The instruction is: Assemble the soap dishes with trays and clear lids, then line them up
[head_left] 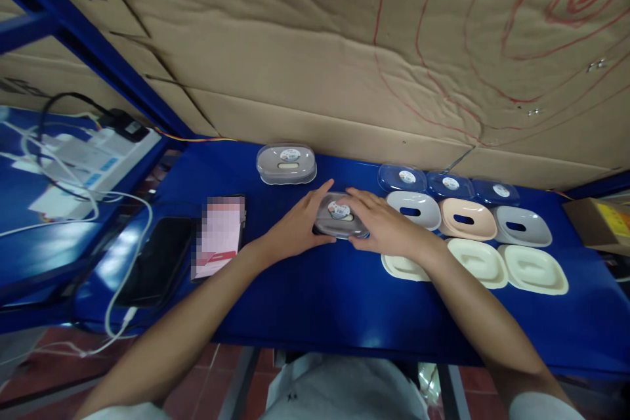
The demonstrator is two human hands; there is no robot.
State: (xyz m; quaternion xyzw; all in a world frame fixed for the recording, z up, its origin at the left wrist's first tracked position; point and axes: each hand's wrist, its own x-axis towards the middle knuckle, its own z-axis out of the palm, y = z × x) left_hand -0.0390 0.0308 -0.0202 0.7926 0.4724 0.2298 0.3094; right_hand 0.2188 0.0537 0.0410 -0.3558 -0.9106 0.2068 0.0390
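Between my hands sits a grey soap box with a clear lid (331, 220) and a round sticker on top. My left hand (298, 226) grips its left end, thumb at the near edge. My right hand (381, 220) holds the right end, with fingers over the lid. Just right of it lie three oval soap trays with a slot each: a light grey one (427, 203), a peach one (485, 226) and a grey one (534, 236). Behind them are three clear lids (388, 177). In front are three cream bases (485, 269), one partly hidden by my right arm.
Another lidded soap box (275, 170) stands at the back of the blue table (305, 308). To the left lie a lit phone (229, 216), a dark phone (157, 256) and a power strip (118, 157) with cables. Cardboard (295, 46) walls the back; a box (595, 220) is at right.
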